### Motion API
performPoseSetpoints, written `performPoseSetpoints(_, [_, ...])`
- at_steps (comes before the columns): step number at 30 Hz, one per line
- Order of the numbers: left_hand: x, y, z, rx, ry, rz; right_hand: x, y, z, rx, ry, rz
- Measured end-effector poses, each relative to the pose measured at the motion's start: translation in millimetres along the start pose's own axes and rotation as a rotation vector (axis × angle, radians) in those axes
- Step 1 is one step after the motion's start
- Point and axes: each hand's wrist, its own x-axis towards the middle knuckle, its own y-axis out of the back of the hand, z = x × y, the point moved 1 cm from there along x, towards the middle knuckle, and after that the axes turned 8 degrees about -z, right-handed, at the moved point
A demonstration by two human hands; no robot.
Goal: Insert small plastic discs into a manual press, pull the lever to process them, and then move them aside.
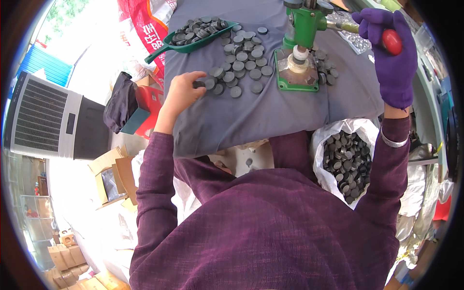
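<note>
My left hand (182, 96) is at the left part of the cloth-covered table, thumb and index finger closed around a dark grey disc (198, 84). Beside those fingers lies a loose spread of similar round grey discs (240, 57). In a purple glove, my right hand (395, 65) is closed around the lever of a green hand press (303, 29), with the lever's red ball knob (392, 42) showing against the palm. A disc (300, 61) sits on the pale round seat (298, 67) of the press, just under its white ram tip (300, 52).
A green scoop (191, 46) heaped with discs lies at the table's far left. More discs (325, 67) are right of the press. Below the table's right edge stands a white sack (321, 145) full of discs. An air cooler (43, 113) and open cartons (113, 176) stand left.
</note>
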Motion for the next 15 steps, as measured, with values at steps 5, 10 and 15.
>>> performPoseSetpoints(5, [20, -11, 14, 0.341, 0.053, -0.104, 1, -6, -2, 0.172, -0.002, 0.146])
performPoseSetpoints(10, [12, -12, -7, 0.293, 0.108, -0.066, 7, -29, -11, 0.301, -0.004, 0.266])
performPoseSetpoints(15, [11, -19, -19, 0.042, 0.108, 0.024, 6, -21, -16, 0.312, 0.013, 0.272])
